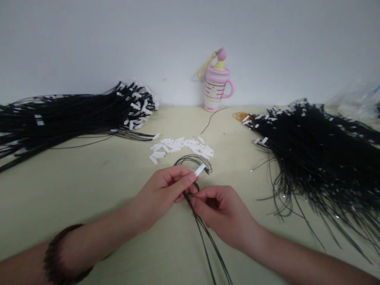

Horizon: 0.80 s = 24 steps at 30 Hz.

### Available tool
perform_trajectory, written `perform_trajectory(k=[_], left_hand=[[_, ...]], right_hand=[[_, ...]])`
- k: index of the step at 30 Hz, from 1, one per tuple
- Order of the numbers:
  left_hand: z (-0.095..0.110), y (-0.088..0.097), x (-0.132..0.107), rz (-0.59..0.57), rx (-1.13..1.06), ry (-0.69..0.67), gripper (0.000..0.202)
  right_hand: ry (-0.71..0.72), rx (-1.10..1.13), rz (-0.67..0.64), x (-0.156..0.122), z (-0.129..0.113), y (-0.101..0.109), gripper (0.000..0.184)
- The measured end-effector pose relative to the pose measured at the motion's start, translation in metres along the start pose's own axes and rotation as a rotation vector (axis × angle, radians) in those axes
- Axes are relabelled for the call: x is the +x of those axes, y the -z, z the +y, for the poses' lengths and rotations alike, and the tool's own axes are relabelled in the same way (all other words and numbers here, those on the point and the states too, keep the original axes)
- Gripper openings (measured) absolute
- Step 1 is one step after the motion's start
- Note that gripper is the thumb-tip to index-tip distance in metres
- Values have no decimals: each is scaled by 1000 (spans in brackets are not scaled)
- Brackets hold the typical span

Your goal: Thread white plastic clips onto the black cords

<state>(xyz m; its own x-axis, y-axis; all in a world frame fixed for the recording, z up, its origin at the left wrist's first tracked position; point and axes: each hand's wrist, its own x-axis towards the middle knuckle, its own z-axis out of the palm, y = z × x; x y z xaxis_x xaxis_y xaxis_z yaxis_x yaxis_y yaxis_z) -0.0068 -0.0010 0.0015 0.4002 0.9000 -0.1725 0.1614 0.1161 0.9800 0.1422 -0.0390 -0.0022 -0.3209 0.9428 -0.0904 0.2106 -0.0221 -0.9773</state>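
Between thumb and fingers, my left hand [170, 184] pinches a white plastic connector [200, 170] and the thin black wires [204, 227] gathered with it. The wires loop above the connector and hang down toward the front edge of the view. Close beside it, my right hand [224, 211] is closed in a pinch on one of these thin wires, just under the left fingers. The exact wire end between the right fingertips is hidden. Just beyond the hands lies a loose pile of small white connectors [178, 145].
A thick bundle of black wires with white connectors [89, 114] lies at the left. Another big heap of black wires [323, 158] covers the right. A pink striped cup [215, 91] stands by the wall, with a stray wire [210, 118] before it. Clear plastic [359, 99] sits far right.
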Motion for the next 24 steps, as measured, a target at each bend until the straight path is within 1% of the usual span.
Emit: perform_trajectory(k=[2, 5, 7, 9, 10, 11, 12, 13, 14, 15, 16, 18, 19, 20, 21, 22, 23, 24], left_hand=[[1, 0, 0, -6, 21, -7, 28], [1, 0, 0, -26, -22, 27, 26], [2, 1, 1, -34, -65, 65, 25], [2, 1, 2, -32, -101, 98, 24], [2, 1, 2, -29, -125, 111, 23], [2, 2, 2, -25, -153, 125, 23], [2, 2, 3, -20, -185, 141, 22], [2, 3, 3, -16, -216, 159, 20], [3, 3, 4, -12, -244, 177, 19], [3, 3, 4, -11, -265, 196, 18], [3, 4, 5, -11, -279, 213, 17], [3, 4, 5, -6, -292, 233, 17], [4, 4, 5, 0, -295, 238, 17], [4, 4, 5, 5, -296, 242, 16], [5, 3, 5, 10, -296, 246, 16], [5, 3, 5, 16, -296, 248, 16], [5, 3, 4, 19, -297, 250, 15], [5, 3, 4, 21, -303, 249, 15]], right_hand=[[14, -81, 1, -1, -1, 1, 23], [39, -229, -14, -3, -3, 8, 20], [13, -235, -31, -3, -7, 16, 17], [-105, -110, -102, -4, -13, 28, 7], [-170, -6, -155, -4, -18, 36, 11], [-217, 114, -202, -5, -24, 44, 18], [-220, 239, -227, -6, -30, 54, 23], [-175, 359, -203, -7, -37, 63, 20], [-102, 465, -132, -8, -43, 73, 13], [-19, 543, -21, -9, -48, 83, 14], [58, 586, 111, -9, -53, 92, 28], [162, 575, 351, -7, -58, 108, 59], [195, 550, 435, -4, -58, 114, 66], [225, 522, 488, -1, -56, 118, 68], [260, 488, 528, 2, -53, 119, 61], [305, 445, 567, 5, -49, 118, 48], [357, 377, 607, 8, -45, 115, 30], [406, 262, 639, 9, -41, 110, 18]])
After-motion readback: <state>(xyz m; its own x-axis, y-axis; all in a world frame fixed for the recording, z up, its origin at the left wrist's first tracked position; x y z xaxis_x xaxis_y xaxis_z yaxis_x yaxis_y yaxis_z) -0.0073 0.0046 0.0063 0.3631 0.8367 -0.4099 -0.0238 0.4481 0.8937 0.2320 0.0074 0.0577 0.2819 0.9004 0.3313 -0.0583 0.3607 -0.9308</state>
